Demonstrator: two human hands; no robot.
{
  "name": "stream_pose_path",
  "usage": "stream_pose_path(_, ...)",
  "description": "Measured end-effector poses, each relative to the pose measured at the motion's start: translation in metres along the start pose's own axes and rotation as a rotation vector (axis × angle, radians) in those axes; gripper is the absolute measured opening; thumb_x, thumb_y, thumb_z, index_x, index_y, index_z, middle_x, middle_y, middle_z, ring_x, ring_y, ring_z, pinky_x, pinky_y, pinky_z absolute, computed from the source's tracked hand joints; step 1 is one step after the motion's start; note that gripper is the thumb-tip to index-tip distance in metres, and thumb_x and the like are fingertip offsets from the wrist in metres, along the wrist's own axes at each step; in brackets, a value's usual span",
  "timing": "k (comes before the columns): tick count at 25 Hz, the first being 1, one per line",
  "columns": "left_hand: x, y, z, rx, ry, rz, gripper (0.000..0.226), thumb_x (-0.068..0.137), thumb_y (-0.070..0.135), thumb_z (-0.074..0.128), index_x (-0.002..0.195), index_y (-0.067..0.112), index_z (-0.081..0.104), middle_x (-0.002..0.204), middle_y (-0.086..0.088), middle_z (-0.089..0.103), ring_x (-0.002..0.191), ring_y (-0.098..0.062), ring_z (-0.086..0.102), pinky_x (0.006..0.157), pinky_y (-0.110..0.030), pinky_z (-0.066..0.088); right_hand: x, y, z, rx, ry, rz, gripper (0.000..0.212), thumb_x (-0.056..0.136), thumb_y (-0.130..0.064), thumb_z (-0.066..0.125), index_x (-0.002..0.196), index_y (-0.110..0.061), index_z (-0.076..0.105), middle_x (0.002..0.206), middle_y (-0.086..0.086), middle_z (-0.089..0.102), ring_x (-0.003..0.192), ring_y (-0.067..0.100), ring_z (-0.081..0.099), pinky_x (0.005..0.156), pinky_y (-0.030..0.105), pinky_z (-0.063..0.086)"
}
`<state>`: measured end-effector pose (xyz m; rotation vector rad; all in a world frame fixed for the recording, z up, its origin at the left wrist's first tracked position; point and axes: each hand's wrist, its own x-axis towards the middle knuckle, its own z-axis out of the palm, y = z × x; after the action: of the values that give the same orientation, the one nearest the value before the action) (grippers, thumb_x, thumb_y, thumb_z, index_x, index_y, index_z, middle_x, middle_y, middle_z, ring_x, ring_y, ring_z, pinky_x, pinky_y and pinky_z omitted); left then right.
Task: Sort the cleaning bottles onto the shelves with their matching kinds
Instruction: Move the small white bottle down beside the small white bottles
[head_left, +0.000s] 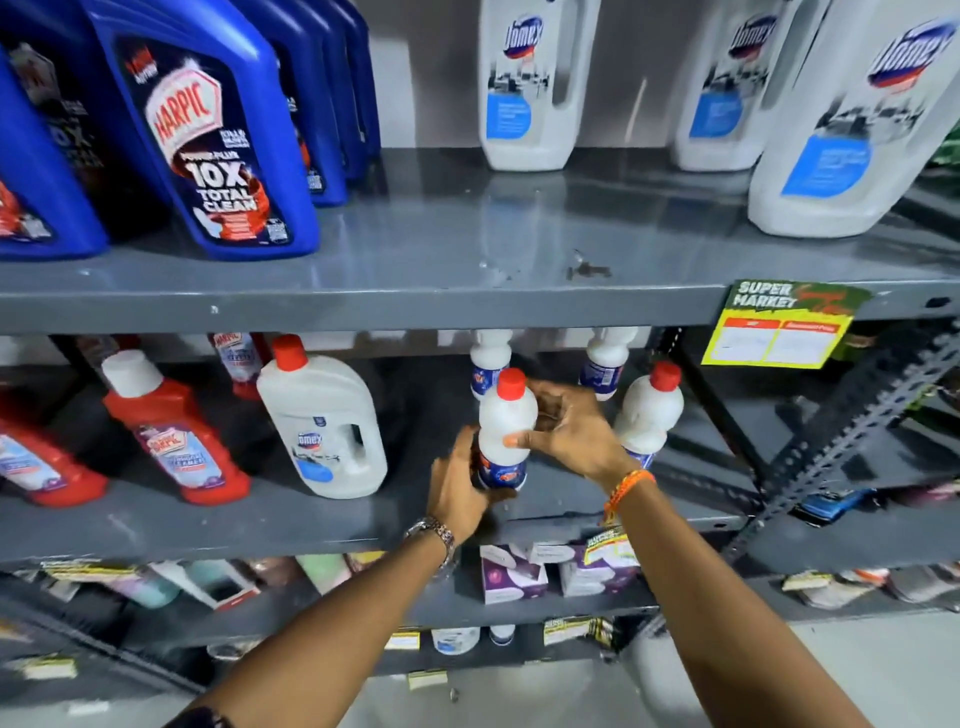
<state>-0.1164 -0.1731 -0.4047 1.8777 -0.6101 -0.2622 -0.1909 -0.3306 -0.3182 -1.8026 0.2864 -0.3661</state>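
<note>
A small white bottle with a red cap (506, 415) stands upright on the middle grey shelf (311, 525). My left hand (460, 493) grips its lower labelled part. My right hand (569, 428) wraps its upper body from the right. A like white bottle with a red cap (649, 405) stands just right of it, and two white-capped small bottles (488, 358) stand behind. Left of my hands is a white Domex jug with a red cap (322, 426), then red Harpic bottles (174, 431).
The upper shelf (467, 306) carries blue Harpic jugs (208, 135) on the left and large white Domex jugs (530, 88) on the right, with bare space between. A yellow price tag (779, 327) hangs from its edge. Purple boxes (514, 574) sit on the shelf below.
</note>
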Motion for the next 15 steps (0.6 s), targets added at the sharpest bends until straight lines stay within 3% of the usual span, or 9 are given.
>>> stream_pose_path(2,0.001,-0.006,0.005,-0.001,0.016,-0.045,0.065,0.068,0.000,0.089,0.121,0.019,0.057,0.113,-0.005,0.076,0.102,-0.023,0.075,0.066,-0.017,0.061,0.004,0.008,0.002,-0.020,0.000,0.022,0.074,0.064,0.001,0.090,0.132,-0.009,0.062,0.128,0.008,0.071,0.114,0.016,0.071,0.097,0.036,0.058)
stream_pose_path(4,0.003,-0.008,0.011,0.013,0.023,-0.038,0.072,0.062,0.005,0.093,0.123,0.019,0.056,0.113,-0.003,0.076,0.100,-0.016,0.073,0.072,-0.015,0.060,0.007,0.015,0.003,-0.029,-0.007,0.030,0.073,0.065,0.001,0.089,0.133,-0.010,0.061,0.129,0.008,0.070,0.108,0.005,0.071,0.093,0.028,0.059)
stream_pose_path(8,0.015,-0.005,0.018,-0.018,-0.007,-0.040,0.070,0.065,-0.003,0.088,0.125,0.014,0.055,0.112,-0.003,0.073,0.095,-0.012,0.069,0.064,-0.005,0.052,0.015,0.016,0.000,-0.007,0.003,0.061,0.073,0.068,0.006,0.085,0.135,-0.006,0.059,0.128,0.006,0.069,0.100,-0.006,0.071,0.089,0.020,0.058)
stream_pose_path(15,0.029,-0.010,0.017,0.037,-0.037,-0.039,0.054,0.082,-0.008,0.075,0.119,0.025,0.054,0.106,-0.005,0.068,0.095,-0.021,0.067,0.060,-0.012,0.055,0.021,0.018,0.004,0.014,0.035,0.064,0.074,0.068,0.006,0.086,0.135,-0.006,0.058,0.131,0.009,0.068,0.118,0.021,0.067,0.098,0.033,0.057)
